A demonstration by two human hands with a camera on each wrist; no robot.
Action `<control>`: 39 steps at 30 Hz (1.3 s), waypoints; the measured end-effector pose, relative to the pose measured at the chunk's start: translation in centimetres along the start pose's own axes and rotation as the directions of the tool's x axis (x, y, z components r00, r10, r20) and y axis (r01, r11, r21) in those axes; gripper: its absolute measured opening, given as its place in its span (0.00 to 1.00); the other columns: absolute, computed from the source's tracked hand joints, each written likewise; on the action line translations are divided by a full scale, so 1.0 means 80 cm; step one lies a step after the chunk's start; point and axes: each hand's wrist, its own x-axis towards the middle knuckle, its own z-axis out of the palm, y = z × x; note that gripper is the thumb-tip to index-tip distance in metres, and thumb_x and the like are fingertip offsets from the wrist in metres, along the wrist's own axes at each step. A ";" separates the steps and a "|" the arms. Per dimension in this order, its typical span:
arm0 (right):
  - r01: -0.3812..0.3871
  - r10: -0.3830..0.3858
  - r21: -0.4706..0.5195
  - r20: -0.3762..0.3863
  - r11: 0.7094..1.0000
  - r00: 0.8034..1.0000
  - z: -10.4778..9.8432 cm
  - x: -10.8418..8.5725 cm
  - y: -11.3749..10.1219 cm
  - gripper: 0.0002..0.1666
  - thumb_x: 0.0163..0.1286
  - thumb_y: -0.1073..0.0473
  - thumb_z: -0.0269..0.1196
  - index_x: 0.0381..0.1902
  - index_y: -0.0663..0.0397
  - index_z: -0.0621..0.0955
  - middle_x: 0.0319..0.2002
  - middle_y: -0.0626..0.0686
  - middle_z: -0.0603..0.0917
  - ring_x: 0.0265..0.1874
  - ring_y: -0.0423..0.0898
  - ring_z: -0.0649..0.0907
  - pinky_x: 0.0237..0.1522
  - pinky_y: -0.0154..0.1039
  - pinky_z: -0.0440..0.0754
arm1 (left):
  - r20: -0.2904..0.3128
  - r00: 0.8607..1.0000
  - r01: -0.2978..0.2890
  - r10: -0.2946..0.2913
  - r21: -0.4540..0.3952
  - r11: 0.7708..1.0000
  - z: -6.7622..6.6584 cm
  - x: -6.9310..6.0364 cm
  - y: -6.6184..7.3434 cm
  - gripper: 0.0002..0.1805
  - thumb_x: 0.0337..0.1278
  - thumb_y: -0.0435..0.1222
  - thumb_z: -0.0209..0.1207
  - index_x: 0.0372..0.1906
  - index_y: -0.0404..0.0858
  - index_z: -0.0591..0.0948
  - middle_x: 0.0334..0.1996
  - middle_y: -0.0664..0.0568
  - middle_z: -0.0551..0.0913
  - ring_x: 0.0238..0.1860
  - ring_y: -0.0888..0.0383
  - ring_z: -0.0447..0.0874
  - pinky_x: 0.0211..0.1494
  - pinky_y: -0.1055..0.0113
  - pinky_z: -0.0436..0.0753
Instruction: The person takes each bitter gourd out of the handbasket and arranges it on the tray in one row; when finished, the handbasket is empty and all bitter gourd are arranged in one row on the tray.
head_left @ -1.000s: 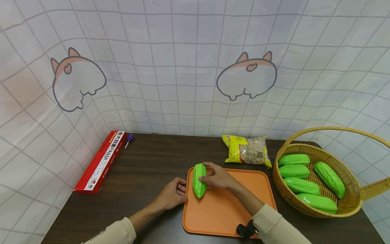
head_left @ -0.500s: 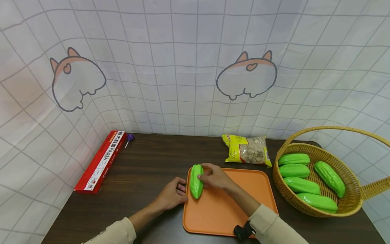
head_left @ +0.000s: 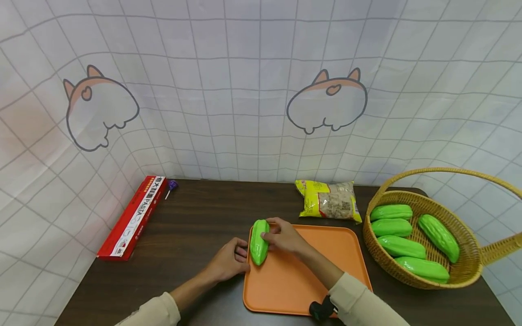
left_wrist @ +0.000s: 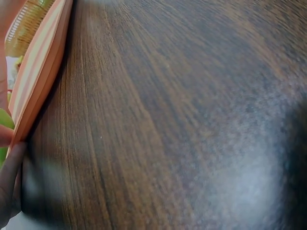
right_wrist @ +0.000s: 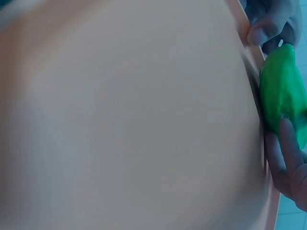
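A glossy green bitter melon [head_left: 258, 244] lies lengthwise along the left side of an orange tray [head_left: 302, 285]. My right hand [head_left: 285, 236] holds it from the right, thumb nearer me and fingers toward its far end. In the right wrist view, fingertips press against the bitter melon [right_wrist: 283, 91]. At the tray's left edge my left hand [head_left: 228, 260] grips the rim; the right wrist view shows its thumb over the tray rim, with the other fingers outside. Part of the left hand [left_wrist: 10, 179] appears at the tray edge in the left wrist view.
A wicker basket [head_left: 469, 271] with a tall handle stands to the right, holding several green bitter melons [head_left: 438, 237]. Behind the tray lies a yellow bag [head_left: 329, 200]. A red pasta box [head_left: 132, 217] and a purple lollipop [head_left: 173, 184] lie at left. A patterned cloth [head_left: 228, 90] hangs behind the table.
My right hand has shifted the bitter melon slightly left, closer to the tray's left rim. The left hand has stayed at the tray edge.
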 end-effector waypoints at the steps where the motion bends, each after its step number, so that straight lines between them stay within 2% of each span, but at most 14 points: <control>1: -0.002 0.002 0.000 -0.001 1.000 1.000 0.000 0.000 0.000 0.33 0.70 0.59 0.64 0.70 0.62 0.69 0.47 0.63 0.80 0.36 0.47 0.85 0.41 0.45 0.88 | 0.002 1.000 -0.002 0.002 -0.001 1.000 0.000 0.000 0.000 0.33 0.36 0.29 0.70 0.56 0.29 0.74 0.40 0.46 0.80 0.38 0.58 0.82 0.39 0.69 0.83; 12: -0.007 0.007 -0.013 0.015 1.000 1.000 -0.001 0.003 0.000 0.34 0.71 0.57 0.63 0.70 0.63 0.68 0.50 0.64 0.80 0.37 0.47 0.86 0.42 0.46 0.88 | 0.002 1.000 0.010 -0.010 -0.005 1.000 0.001 -0.001 0.001 0.33 0.37 0.29 0.70 0.56 0.29 0.74 0.41 0.45 0.79 0.39 0.57 0.82 0.41 0.66 0.84; 24: -0.034 0.031 -0.058 -0.048 0.998 0.998 -0.016 -0.001 -0.012 0.30 0.71 0.53 0.64 0.65 0.60 0.73 0.50 0.60 0.82 0.42 0.53 0.85 0.36 0.45 0.84 | 0.019 1.000 0.004 -0.005 0.013 1.000 -0.001 -0.001 0.001 0.35 0.36 0.29 0.72 0.57 0.29 0.73 0.42 0.45 0.80 0.40 0.56 0.83 0.44 0.64 0.85; 27: -0.029 0.025 -0.082 -0.045 0.996 0.999 -0.027 -0.004 -0.014 0.28 0.72 0.52 0.63 0.64 0.59 0.73 0.50 0.59 0.82 0.43 0.55 0.85 0.37 0.47 0.85 | 0.026 1.000 0.006 -0.006 0.011 1.000 -0.001 -0.002 0.001 0.36 0.35 0.29 0.72 0.57 0.29 0.73 0.42 0.45 0.80 0.41 0.56 0.83 0.44 0.64 0.85; 31: -0.020 0.020 -0.120 -0.003 0.993 1.000 -0.050 -0.012 -0.018 0.28 0.72 0.49 0.63 0.63 0.59 0.74 0.50 0.58 0.82 0.47 0.56 0.85 0.41 0.49 0.86 | 0.034 0.999 0.008 -0.009 0.005 1.000 -0.001 -0.001 0.001 0.37 0.35 0.29 0.72 0.58 0.29 0.73 0.43 0.45 0.80 0.42 0.56 0.83 0.45 0.63 0.84; 39: 0.033 -0.016 -0.222 0.076 0.975 0.997 -0.102 -0.039 -0.034 0.30 0.72 0.45 0.62 0.64 0.56 0.74 0.54 0.59 0.80 0.53 0.60 0.82 0.44 0.45 0.85 | 0.036 0.999 0.018 -0.018 0.010 1.000 -0.001 -0.001 0.001 0.37 0.35 0.28 0.73 0.58 0.29 0.73 0.43 0.45 0.79 0.42 0.56 0.83 0.46 0.61 0.85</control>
